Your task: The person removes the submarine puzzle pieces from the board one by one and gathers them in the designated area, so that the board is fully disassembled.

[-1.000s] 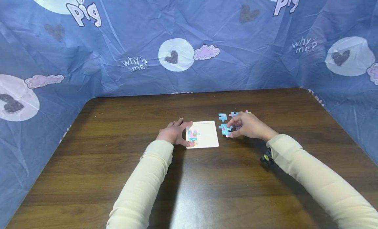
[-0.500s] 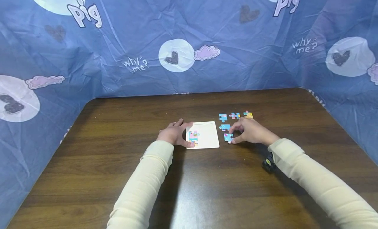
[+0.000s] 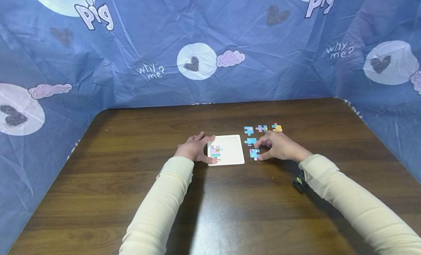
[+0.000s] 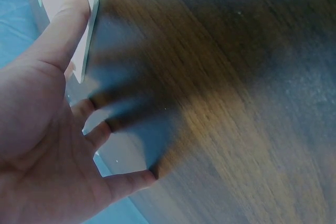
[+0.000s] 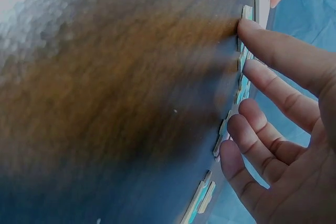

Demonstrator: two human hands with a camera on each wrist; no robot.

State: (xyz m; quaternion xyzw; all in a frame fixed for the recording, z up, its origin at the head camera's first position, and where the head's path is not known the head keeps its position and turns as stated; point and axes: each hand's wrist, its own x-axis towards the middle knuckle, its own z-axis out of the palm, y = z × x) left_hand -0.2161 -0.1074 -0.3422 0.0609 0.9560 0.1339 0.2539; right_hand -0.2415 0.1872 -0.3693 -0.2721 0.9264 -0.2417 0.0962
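Note:
A white square puzzle tray point(image 3: 231, 149) lies flat, with pink and blue jigsaw pieces point(image 3: 216, 150) along its left side. My left hand point(image 3: 194, 149) rests at the tray's left edge. Its thumb point(image 4: 73, 14) presses on the tray and the other fingers spread out fairly straight. Right of the tray, my right hand point(image 3: 279, 145) pinches a blue puzzle piece point(image 3: 254, 154) by its upper and lower edges, thumb against index finger. That piece lies on the table. Directly behind it is another blue puzzle piece point(image 3: 250, 141). The right palm hides part of the table beneath it.
Behind the right hand lie a small blue piece point(image 3: 248, 130), a blue and pink piece point(image 3: 262, 128) and a yellowish piece point(image 3: 277, 127). All rest on the brown wooden table point(image 3: 148, 138). A blue printed cloth point(image 3: 131, 39) hangs around the back and sides.
The right hand has moved slightly toward me, and the blue piece at its fingertips has come nearer, apart from the piece behind. In the last half second little moved. The left hand stays put.

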